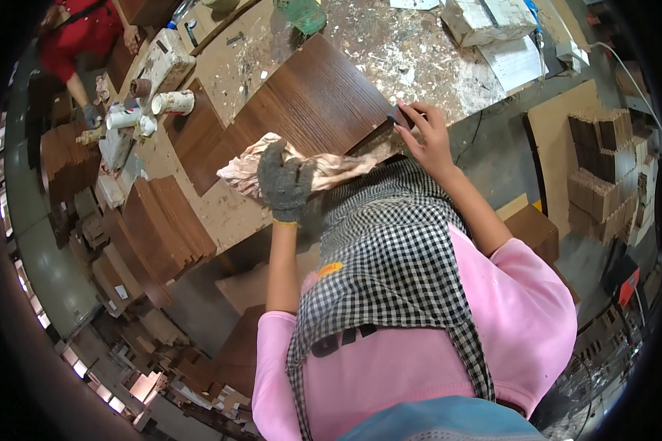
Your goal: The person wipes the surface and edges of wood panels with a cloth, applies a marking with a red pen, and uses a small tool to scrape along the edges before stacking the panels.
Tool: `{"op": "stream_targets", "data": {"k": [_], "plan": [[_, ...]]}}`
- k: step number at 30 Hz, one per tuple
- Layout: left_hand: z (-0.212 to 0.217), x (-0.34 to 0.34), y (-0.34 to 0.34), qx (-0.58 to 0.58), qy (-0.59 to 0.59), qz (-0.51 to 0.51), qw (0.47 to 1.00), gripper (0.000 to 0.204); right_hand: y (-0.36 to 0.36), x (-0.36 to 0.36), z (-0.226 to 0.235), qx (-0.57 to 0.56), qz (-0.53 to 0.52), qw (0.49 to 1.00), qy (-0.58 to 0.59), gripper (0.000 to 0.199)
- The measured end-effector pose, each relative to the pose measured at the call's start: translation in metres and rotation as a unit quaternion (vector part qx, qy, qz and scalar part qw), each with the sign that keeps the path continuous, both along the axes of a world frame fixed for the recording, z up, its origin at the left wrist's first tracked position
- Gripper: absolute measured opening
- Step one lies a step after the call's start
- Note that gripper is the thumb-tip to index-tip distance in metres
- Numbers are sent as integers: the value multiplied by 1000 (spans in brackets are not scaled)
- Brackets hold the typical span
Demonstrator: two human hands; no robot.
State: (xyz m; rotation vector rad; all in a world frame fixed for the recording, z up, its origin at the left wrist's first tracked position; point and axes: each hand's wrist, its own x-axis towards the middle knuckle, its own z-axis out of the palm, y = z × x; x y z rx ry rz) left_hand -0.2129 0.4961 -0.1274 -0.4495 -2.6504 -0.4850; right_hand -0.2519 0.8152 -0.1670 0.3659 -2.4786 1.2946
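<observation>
My left hand (285, 180) wears a grey glove with a yellow cuff. Its fingers are closed on a crumpled pale pink rag (338, 167), stained brown, at the near edge of a dark brown wood-grain panel (310, 99). The panel lies flat and slanted on the workbench. At the panel's right corner, my bare right hand (425, 136) pinches a small flat dark brown piece (400, 117) between thumb and fingers; its exact kind is too small to make out. Under the first panel's left side rests another brown panel (196, 140).
The workbench (419, 70) is spattered with white. White tubs (173, 103) stand at left, near stacked brown boards (165, 220). A green container (301, 16) sits at the back, a white block (487, 20) back right. A co-worker in red (81, 40) is far left. Cardboard stacks (602, 165) stand at right.
</observation>
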Motion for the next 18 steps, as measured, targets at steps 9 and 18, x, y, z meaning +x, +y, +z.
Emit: {"op": "stream_targets", "data": {"k": [9,18], "plan": [[8,58,-153,-17,-29,347,937,26,-38,29,16,7,-21,1000,23,49],[0,26,-212,33,-53,355,933,52,-113,68,12,62,129,985,94,45]]}}
